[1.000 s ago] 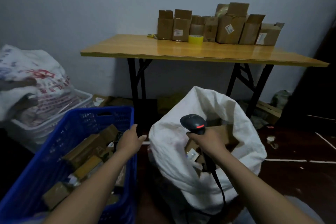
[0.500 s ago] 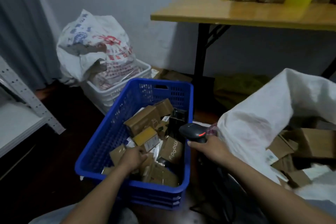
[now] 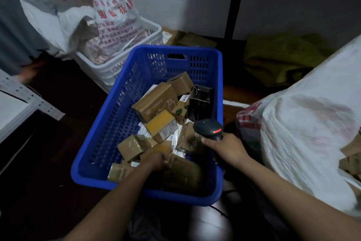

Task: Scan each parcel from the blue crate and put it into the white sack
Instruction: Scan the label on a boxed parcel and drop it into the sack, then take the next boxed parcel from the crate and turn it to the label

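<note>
Down at the near end of the blue crate, the left hand is sitting among the parcels, its fingers curling against a dark brown parcel. Motion blur is smearing that spot, so I cannot tell whether they are really gripping it. The right hand is hovering over the crate's right rim, its fingers wrapping tightly round the handle of a black scanner. The scanner's head is pointing into the crate and a red light is glowing on it. The parcels are lying heaped toward the crate's right side: brown cartons, a yellow box near the middle and a black packet against the right wall. The white sack is standing just beside the crate on the right, with brown cartons showing at its mouth. Behind the blue crate, a white crate is holding a printed bag.
</note>
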